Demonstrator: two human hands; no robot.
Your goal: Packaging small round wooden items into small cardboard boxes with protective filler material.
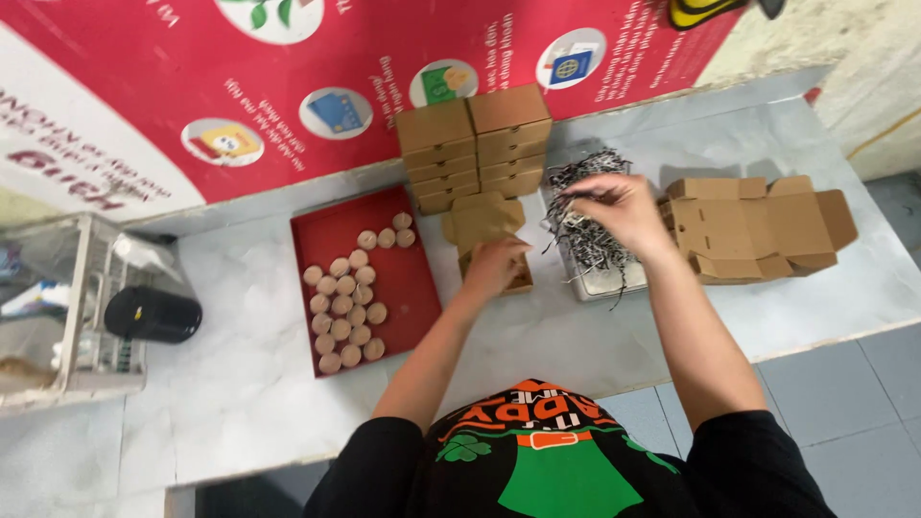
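Note:
My left hand rests on a small open cardboard box on the white counter, holding it in place. My right hand reaches over a metal tray of black-and-white shredded paper and pinches a tuft of the shreds. The box's lid flaps stand open behind my left hand.
A red tray holds several round tan discs. Closed cardboard boxes are stacked against the red banner wall. Flat unfolded boxes lie at right. A black cylinder and a wire rack sit at left.

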